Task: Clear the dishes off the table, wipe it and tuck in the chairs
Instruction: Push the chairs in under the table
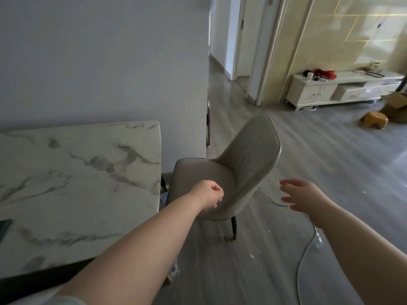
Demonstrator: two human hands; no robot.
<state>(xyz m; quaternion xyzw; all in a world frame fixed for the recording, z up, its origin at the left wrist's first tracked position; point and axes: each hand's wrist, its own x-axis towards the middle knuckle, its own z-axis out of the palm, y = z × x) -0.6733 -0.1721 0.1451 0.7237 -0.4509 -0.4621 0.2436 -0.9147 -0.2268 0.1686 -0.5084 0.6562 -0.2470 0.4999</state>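
At the left, the table [72,172] has a white marble-look top with grey veins, a dark underside edge and a rounded far corner close to the grey wall [99,62]. Its right edge runs toward the chair, with a narrow gap of floor between them.

The left hand [209,195] is curled into a loose fist over the front of the chair seat; whether it touches the seat cannot be told.

The chair [242,159] stands just right of the table's end, pulled out and turned at an angle. It is grey and padded, with a curved back, dark piping and slim dark legs.

The right hand [306,198] hovers with fingers spread, grasping nothing, just right of the chair back's lower edge.

Further right, the wood-look floor [330,164] is wide and bare behind the chair, with a thin cable [301,258] curving across it below the right hand.
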